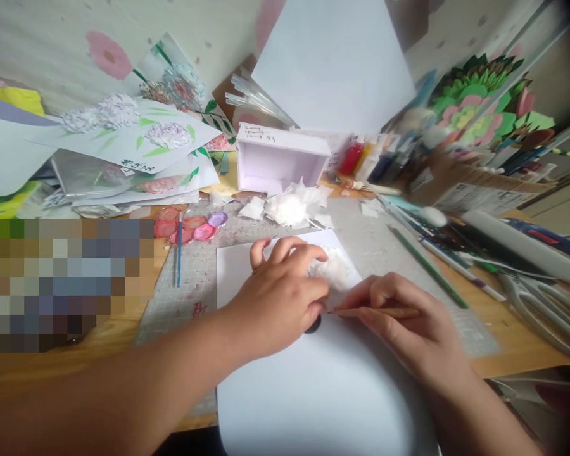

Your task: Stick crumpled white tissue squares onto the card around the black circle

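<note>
Left hand (pixel 280 297) is curling over the white tissue tuft (pixel 336 269) at the top of the white sheet (pixel 313 380); whether it's pinching, I can't tell. Right hand (pixel 403 323) is pinching a thin wooden stick (pixel 382 312), its tip aiming under the left hand. Light pressure and a low stick angle look wisest.

The near half of the large white paper sheet (pixel 323 392) lies bare and passable. Beyond it, a heap of white tissue squares (pixel 289 208) and an open lilac box (pixel 278 166) block the way. A blue-handled brush (pixel 179 250) lies left. A long green pencil (pixel 427 266) and grey scissors (pixel 541 310) crowd the right.
</note>
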